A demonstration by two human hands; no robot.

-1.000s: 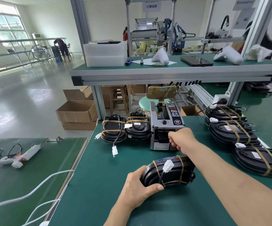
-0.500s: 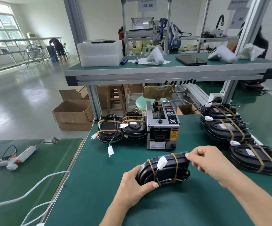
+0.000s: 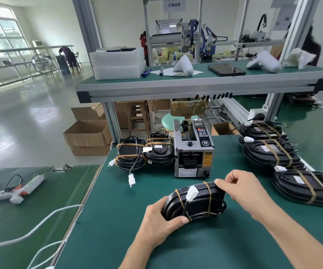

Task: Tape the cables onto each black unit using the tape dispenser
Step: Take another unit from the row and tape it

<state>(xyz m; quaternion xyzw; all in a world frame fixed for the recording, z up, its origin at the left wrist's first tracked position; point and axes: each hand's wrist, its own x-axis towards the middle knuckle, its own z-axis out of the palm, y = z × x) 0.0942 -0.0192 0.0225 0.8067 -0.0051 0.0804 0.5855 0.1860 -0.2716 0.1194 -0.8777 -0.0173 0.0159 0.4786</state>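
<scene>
A black unit (image 3: pixel 199 202) lies on the green mat in front of me, wrapped by two brown tape bands, with a black cable and white connector (image 3: pixel 192 193) on top. My left hand (image 3: pixel 160 224) grips its near left end. My right hand (image 3: pixel 242 189) pinches a strip of clear tape at the unit's far right corner. The grey tape dispenser (image 3: pixel 193 150) stands just behind the unit.
Two taped black units (image 3: pixel 131 156) sit left of the dispenser. A row of taped units (image 3: pixel 273 152) lines the right side. A glue gun (image 3: pixel 21 189) and white cables (image 3: pixel 40 228) lie on the left table. An overhead shelf (image 3: pixel 195 84) spans the bench.
My right hand left the dispenser with a tape strip and brought it to the unit's far right corner. My left hand kept holding the unit.
</scene>
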